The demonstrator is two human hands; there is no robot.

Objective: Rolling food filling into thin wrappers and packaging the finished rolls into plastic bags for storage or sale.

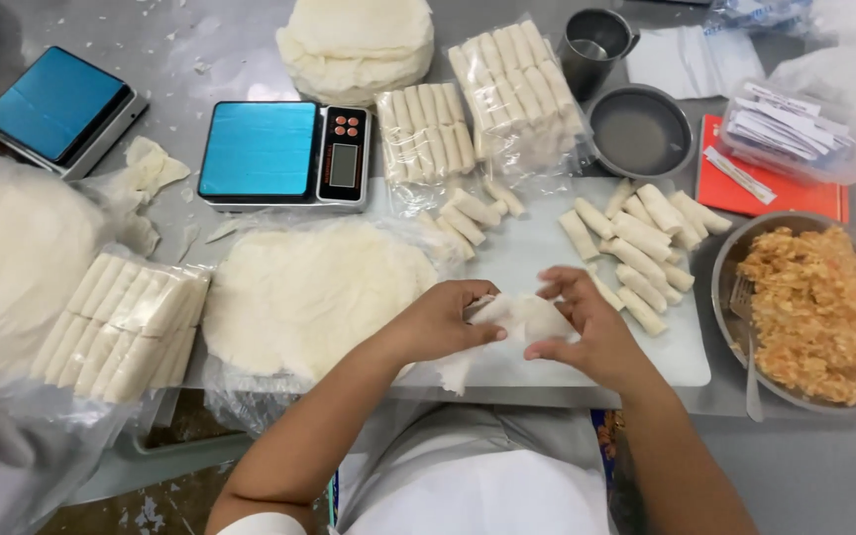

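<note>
Grey metal worktable (200,50) fills the frame, dusted with flour scraps; white cutting board (537,367) sits centre to lower right.

Left of centre: flat stack of round wrappers (299,292) on plastic film. Top centre: second, thicker wrapper stack (354,45). Far left: big clear bag, contents white and blurred.

Right edge: metal bowl (730,272) of orange-yellow filling (829,312), fork (748,342) leaning in it.

Hands, lower centre over the board: left hand (438,322) and right hand (591,332) both half curled, fingertips pinching one white wrapper (517,322) between them, folded up off the board. Both are gripping it, neither clenched nor let go.

Finished rolls (641,248) lie loose on the board, upper right of the hands; a few more (468,218) lie near the top edge of the board.

Packages: clear bags of rolls packed in rows at left (126,322), top centre (423,134) and a larger one beside it (522,94). Clear tub of white paper slips (790,134) at upper right, on a red flat pad (775,198).

Two scales with blue platforms: upper left (56,104) and centre-left (284,154), the latter with a small display and red buttons. Shallow metal dish (641,129) and steel cup (596,45) at top right.
</note>
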